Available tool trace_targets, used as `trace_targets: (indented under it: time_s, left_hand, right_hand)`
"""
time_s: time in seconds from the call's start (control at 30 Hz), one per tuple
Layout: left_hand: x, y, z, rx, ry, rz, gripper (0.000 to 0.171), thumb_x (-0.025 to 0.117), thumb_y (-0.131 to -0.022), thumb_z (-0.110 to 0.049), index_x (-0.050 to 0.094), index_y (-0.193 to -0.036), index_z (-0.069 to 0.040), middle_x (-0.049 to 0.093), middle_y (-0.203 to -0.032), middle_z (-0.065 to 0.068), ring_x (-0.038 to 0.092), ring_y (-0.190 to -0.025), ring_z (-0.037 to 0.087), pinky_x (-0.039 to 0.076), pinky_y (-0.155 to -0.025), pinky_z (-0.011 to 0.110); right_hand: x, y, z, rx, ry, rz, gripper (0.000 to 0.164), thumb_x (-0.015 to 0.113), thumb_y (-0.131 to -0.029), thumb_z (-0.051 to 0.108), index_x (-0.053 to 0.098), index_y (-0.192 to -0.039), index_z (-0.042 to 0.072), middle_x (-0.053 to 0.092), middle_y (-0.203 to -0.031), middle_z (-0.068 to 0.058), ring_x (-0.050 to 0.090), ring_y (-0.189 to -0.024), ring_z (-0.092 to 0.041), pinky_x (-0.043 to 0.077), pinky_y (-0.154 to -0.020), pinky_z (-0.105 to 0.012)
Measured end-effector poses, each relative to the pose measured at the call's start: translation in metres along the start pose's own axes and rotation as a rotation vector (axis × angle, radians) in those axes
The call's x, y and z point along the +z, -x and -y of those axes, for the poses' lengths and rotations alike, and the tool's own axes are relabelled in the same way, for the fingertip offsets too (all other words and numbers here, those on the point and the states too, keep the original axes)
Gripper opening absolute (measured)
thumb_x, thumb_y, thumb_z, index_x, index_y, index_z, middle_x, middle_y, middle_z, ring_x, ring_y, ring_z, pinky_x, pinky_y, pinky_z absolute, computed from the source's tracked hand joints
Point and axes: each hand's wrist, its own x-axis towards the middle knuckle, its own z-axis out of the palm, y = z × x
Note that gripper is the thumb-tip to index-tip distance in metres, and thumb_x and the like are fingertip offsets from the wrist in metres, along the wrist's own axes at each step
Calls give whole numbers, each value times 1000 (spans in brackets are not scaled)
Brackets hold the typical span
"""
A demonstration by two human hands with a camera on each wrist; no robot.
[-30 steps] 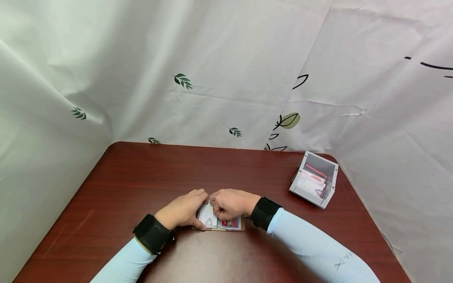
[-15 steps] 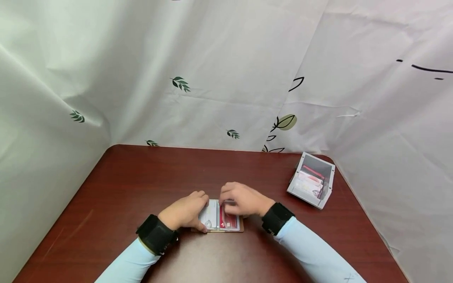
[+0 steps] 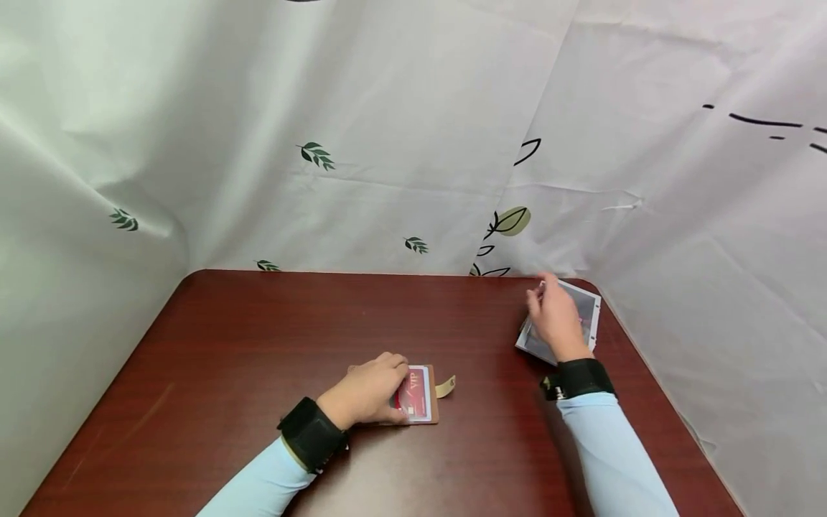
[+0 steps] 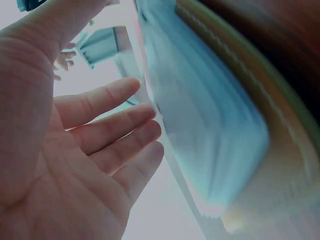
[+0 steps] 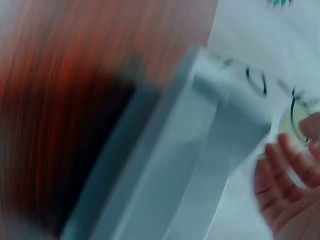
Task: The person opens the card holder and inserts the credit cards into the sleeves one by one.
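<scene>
My left hand (image 3: 368,391) rests across an open brown card holder (image 3: 434,395) lying on the table, thumb at its near edge and fingers at the far edge. A red card (image 3: 416,393) shows in the holder's clear sleeve, right of that hand. In the left wrist view, nearly straight fingers (image 4: 110,102) touch the clear sleeves (image 4: 215,125). Over the left part of a grey box (image 3: 536,346) at the back right is my right hand (image 3: 557,316), holding nothing. The right wrist view shows its loosely bent fingers (image 5: 280,175) beside the blurred box wall. Most of the box's contents are hidden.
The dark red-brown table (image 3: 271,323) ends at a pale cloth curtain (image 3: 362,201) with leaf prints, behind and at both sides. A short tan strap (image 3: 446,386) sticks out from the card holder's right edge. The box stands near the table's back right corner.
My right hand has left the card holder and moved right and away to the box. The left hand has shifted right over the card holder. The tan strap has come into sight.
</scene>
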Motion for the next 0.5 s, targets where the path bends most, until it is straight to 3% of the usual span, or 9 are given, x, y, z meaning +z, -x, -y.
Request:
trace_targets:
  time_s: [0.07, 0.13, 0.2, 0.3, 0.5]
  left_hand:
    - [3, -3, -4, 20, -5, -2, 67, 87, -74, -54, 65, -118, -7, 64, -127, 5, 58, -118, 20, 56, -90, 34]
    - [6, -5, -6, 36, -10, 0, 67, 87, -75, -55, 64, -116, -8, 64, -127, 5, 58, -118, 20, 52, -99, 32]
    - [8, -7, -7, 40, -15, 2, 67, 87, -74, -56, 63, -115, -9, 63, -126, 5, 58, -116, 20, 52, -99, 32]
    - [9, -9, -8, 34, -11, 9, 68, 88, -73, -57, 62, -115, -10, 63, -124, 4, 57, -114, 19, 52, -98, 31]
    - [11, -12, -8, 40, -15, -10, 67, 89, -71, -57, 60, -110, -11, 63, -118, 2, 56, -106, 17, 52, -91, 29]
  right_hand:
    - [-9, 0, -15, 55, 66, 78, 27, 57, -99, 8, 60, -122, -5, 68, -96, -23, 65, -85, -39, 50, -76, -54]
    - [-17, -1, -28, 70, 122, 210, 21, 59, -96, 8, 64, -113, -5, 69, -95, -23, 64, -83, -37, 51, -74, -52]
    - [-22, -3, -37, 47, 148, 354, 18, 67, -92, 11, 69, -104, -2, 70, -91, -19, 63, -80, -32, 51, -72, -48]
    - [-24, -8, -47, -9, 155, 527, 28, 81, -84, 21, 69, -99, 1, 67, -84, -11, 55, -74, -23, 47, -67, -38]
    - [-23, -17, -59, -56, 163, 654, 36, 88, -73, 25, 61, -91, 9, 54, -74, -2, 49, -70, -18, 39, -62, -32]
